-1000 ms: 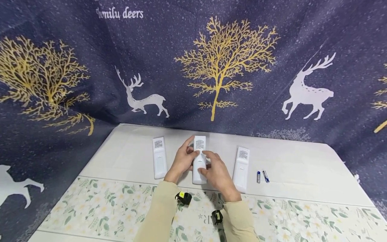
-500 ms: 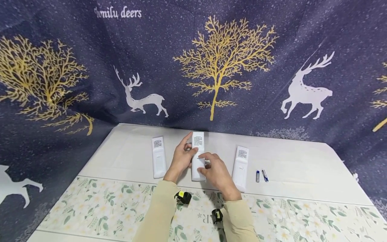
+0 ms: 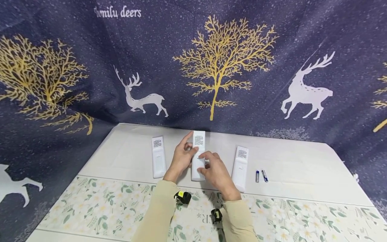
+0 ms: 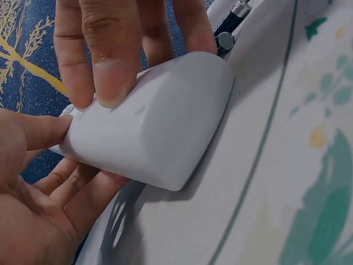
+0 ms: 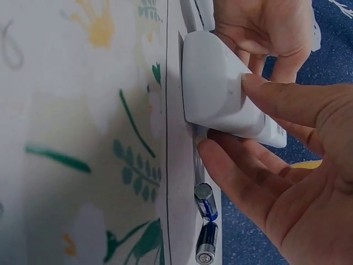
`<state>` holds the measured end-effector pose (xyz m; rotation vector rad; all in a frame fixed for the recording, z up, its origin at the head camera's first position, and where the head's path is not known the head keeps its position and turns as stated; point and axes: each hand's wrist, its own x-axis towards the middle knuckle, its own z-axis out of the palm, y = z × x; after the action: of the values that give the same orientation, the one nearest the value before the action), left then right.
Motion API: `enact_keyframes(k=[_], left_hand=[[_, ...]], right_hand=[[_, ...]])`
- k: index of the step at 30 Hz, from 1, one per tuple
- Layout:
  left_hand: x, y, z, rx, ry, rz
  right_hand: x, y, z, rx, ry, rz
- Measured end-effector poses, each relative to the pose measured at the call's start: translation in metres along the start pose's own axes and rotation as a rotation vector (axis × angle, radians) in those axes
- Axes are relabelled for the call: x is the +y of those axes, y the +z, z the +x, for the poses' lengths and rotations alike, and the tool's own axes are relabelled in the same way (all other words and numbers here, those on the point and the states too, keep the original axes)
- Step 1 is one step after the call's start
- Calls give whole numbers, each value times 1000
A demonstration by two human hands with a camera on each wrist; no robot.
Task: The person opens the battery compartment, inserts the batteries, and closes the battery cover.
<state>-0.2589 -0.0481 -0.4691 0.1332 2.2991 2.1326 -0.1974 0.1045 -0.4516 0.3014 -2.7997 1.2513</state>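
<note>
A white remote control [image 3: 198, 139], back side up with its printed label at the far end, is held between both hands in the head view. My left hand [image 3: 181, 159] grips its left side, thumb on the back and other fingers around the edge. From the right, my right hand [image 3: 218, 171] has thumb and index finger on the battery cover. The left wrist view shows the near end of the remote control [image 4: 185, 121] close over the table, its far end raised. Right fingers reach along its side in the right wrist view, with the thumb [image 5: 276, 96] pressing on the back.
Two more white remote controls lie back side up, one to the left [image 3: 159, 164] and one to the right [image 3: 240, 174]. Two blue-and-silver batteries [image 3: 257, 176] rest right of them. A floral strip [image 3: 105, 208] covers the table's front; a dark printed curtain [image 3: 181, 67] hangs behind.
The held remote control has shifted slightly away, with its far end raised. My right index finger has moved down from near the label to the cover's upper edge.
</note>
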Motion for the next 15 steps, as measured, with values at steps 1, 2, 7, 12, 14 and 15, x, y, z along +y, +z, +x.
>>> enact_keyframes(k=[1,2,7,12,14,15], left_hand=[[0,0,0,0,3,-2],[0,0,0,0,6,-5],[-1,0,0,-3,17,-16],[-1,-1,1,2,22,-32],[-1,-1,1,9,26,-35],[-2,-1,2,10,29,-34]], right_hand=[[0,0,0,-1,0,0],[0,0,0,-1,-1,1],[0,0,0,7,-4,6],[0,1,0,16,-2,56],[1,1,0,20,-8,71],[1,1,0,25,-11,75]])
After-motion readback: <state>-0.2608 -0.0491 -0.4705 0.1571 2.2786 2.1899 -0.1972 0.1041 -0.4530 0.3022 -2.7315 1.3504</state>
